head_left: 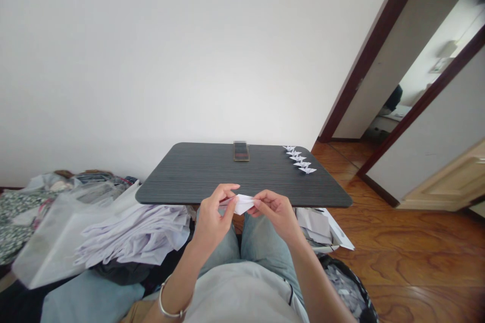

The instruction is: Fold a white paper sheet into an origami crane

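Observation:
A small piece of folded white paper (pixel 244 204) is held between my two hands, just over the near edge of the dark table. My left hand (pixel 217 212) pinches its left side between thumb and fingers. On the other side, the thumb and fingertips of my right hand (pixel 276 210) close on the right point of the paper. Several white folded paper cranes (pixel 303 164) stand in a slanting row on the right part of the tabletop (pixel 197 171).
A phone on a stand (pixel 241 151) sits at the table's back, near the white wall. Piled clothes (pixel 140 234) lie to the left. Below right are a box of papers (pixel 316 227) and a black-lined bin (pixel 346 287). A doorway opens at far right.

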A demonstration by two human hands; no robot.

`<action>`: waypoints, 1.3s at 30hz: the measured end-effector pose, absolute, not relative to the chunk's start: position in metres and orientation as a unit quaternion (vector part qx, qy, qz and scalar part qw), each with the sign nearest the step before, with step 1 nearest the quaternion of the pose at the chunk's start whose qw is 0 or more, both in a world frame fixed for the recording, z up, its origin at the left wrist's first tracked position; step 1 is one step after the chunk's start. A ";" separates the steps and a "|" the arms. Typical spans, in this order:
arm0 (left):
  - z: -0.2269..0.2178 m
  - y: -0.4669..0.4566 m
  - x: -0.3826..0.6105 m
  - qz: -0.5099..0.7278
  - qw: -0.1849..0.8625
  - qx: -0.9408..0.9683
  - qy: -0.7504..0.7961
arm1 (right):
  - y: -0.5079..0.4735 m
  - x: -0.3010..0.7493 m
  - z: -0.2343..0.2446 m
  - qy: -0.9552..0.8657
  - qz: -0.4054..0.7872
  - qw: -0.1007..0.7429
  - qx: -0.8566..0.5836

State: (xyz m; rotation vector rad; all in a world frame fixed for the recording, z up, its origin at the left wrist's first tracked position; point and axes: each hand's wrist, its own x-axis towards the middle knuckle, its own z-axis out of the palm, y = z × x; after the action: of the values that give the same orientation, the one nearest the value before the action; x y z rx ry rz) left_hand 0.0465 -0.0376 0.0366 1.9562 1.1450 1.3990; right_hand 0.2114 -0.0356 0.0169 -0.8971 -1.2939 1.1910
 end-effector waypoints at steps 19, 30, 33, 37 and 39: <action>0.036 -0.034 0.042 0.505 0.264 0.712 0.411 | -0.031 0.221 0.014 -0.563 0.552 0.509 -0.347; 0.036 -0.033 0.045 0.507 0.277 0.709 0.405 | -0.033 0.209 0.013 -0.545 0.526 0.546 -0.359; 0.035 -0.033 0.047 0.507 0.284 0.705 0.406 | -0.032 0.205 0.012 -0.534 0.513 0.559 -0.373; 0.034 -0.032 0.049 0.505 0.297 0.696 0.416 | -0.032 0.203 0.013 -0.538 0.497 0.564 -0.382; 0.034 -0.032 0.050 0.502 0.308 0.686 0.427 | -0.033 0.202 0.013 -0.543 0.490 0.563 -0.384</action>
State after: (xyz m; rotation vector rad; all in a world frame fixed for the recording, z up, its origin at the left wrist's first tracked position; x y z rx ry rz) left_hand 0.0500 -0.0316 0.0340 1.8141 1.1279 1.3282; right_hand 0.2021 -0.0325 0.0134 -0.9039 -1.2794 1.1537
